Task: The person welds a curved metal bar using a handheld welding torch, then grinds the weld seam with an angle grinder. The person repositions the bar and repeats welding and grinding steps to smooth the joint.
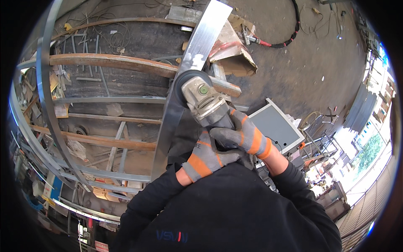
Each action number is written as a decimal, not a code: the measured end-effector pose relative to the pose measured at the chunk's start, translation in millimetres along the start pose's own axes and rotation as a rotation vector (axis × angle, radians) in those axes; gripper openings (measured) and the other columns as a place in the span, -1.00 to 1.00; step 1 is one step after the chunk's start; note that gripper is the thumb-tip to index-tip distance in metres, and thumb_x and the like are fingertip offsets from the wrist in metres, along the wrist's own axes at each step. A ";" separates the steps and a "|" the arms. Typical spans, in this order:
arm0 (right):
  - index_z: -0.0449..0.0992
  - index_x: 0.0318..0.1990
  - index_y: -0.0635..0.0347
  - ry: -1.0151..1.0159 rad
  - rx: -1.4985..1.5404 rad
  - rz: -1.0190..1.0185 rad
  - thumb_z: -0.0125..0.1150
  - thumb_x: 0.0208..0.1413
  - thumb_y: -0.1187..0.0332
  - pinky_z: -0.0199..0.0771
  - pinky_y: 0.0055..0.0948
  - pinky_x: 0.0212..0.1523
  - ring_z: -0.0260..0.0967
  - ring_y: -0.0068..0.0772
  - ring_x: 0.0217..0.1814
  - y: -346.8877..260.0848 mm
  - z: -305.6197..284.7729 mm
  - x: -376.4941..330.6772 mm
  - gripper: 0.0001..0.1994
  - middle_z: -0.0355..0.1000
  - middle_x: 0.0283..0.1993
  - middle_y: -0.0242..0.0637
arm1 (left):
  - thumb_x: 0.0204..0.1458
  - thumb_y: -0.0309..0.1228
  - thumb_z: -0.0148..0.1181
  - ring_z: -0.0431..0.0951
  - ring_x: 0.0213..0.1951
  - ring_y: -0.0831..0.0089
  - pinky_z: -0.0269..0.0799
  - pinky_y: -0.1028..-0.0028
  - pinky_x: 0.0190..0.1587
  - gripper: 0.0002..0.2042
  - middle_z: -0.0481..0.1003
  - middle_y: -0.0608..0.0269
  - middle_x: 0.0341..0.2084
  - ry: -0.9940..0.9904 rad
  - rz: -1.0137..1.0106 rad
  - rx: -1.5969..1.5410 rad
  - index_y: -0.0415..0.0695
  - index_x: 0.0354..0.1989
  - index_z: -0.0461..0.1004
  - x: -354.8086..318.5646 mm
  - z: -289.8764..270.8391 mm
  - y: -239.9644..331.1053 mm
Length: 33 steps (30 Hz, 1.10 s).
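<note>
Gripping angle grinder (201,98): left hand (208,155) closed; right hand (243,133) closed.

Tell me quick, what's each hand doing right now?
Left hand: closed, in a grey-and-orange glove, around the rear body of the grey metal angle grinder.
Right hand: closed, gloved the same, on the grinder's body nearer the disc.

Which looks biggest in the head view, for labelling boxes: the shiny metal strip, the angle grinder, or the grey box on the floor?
1. Shiny metal strip, by far the longest, running top to bottom.
2 and 3. Angle grinder and grey box look about alike; the grinder, gripped by both hands, is nearer the camera, so no ranking.
</note>
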State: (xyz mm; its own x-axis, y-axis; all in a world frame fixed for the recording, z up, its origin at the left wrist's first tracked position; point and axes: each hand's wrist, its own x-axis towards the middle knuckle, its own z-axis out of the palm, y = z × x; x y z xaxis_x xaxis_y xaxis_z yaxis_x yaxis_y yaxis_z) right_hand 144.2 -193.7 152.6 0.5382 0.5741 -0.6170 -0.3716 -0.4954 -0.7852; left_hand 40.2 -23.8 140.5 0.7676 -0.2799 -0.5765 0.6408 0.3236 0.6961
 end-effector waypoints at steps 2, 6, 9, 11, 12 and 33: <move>0.63 0.22 0.42 0.001 -0.328 -0.286 0.63 0.19 0.15 0.63 -0.12 -0.05 0.67 -0.19 -0.04 -2.2 -5.6 -3.1 -0.41 0.66 -0.07 0.00 | 0.02 -0.31 0.71 0.75 0.11 0.22 0.69 0.23 0.17 -0.43 0.72 0.10 0.04 -0.064 0.005 0.051 -0.20 0.20 0.62 3.0 3.2 -1.9; 0.74 0.17 0.14 0.067 0.078 0.041 0.62 0.19 0.22 0.60 -0.13 -0.13 0.61 0.06 -0.16 -3.4 -4.9 -9.7 -0.57 0.57 -0.08 -0.04 | 0.04 -0.25 0.70 0.75 0.16 0.20 0.66 0.18 0.24 -0.41 0.72 0.12 0.10 -0.120 0.054 0.100 -0.19 0.22 0.64 9.9 6.2 -6.1; 0.82 0.09 -0.11 0.043 -0.166 -0.134 0.57 0.20 0.27 0.57 -0.13 -0.17 0.57 0.13 -0.20 -1.1 -3.3 -7.7 -0.70 0.51 -0.02 -0.03 | 0.01 -0.28 0.70 0.74 0.18 0.19 0.65 0.17 0.27 -0.38 0.71 0.10 0.12 -0.110 -0.024 -0.011 -0.20 0.25 0.62 10.8 4.8 -4.8; 0.84 0.05 -0.20 -0.003 -0.182 -0.138 0.55 0.22 0.29 0.57 -0.12 -0.17 0.58 0.11 -0.16 -2.0 -3.9 -6.5 -0.74 0.50 0.04 -0.01 | -0.01 -0.30 0.70 0.73 0.18 0.19 0.64 0.16 0.28 -0.36 0.70 0.08 0.14 -0.067 -0.052 -0.046 -0.21 0.27 0.61 10.2 3.7 -1.8; 0.85 0.05 -0.23 -0.026 -0.186 -0.122 0.54 0.22 0.29 0.57 -0.11 -0.17 0.59 0.11 -0.13 -3.1 -4.4 -5.4 -0.75 0.49 0.07 0.00 | -0.02 -0.31 0.70 0.74 0.18 0.19 0.65 0.17 0.28 -0.35 0.70 0.08 0.13 -0.056 -0.041 -0.069 -0.21 0.27 0.60 9.5 3.7 -0.2; 0.75 0.22 0.05 0.042 -0.509 -0.324 0.56 0.15 0.31 0.62 -0.10 -0.09 0.63 -0.03 -0.06 -12.9 -3.6 1.9 -0.55 0.57 -0.03 0.02 | -0.08 -0.33 0.73 0.73 0.14 0.15 0.67 0.17 0.25 -0.27 0.69 0.07 0.04 0.018 -0.090 -0.118 -0.24 0.30 0.53 3.9 -2.0 -3.3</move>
State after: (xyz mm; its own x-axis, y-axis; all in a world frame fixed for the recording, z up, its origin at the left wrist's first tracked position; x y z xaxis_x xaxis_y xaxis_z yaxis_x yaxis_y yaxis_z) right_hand 152.7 -188.5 161.8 0.5971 0.7265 -0.3401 0.2195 -0.5557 -0.8019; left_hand 41.1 -24.1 135.0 0.7061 -0.2968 -0.6429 0.7031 0.4020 0.5866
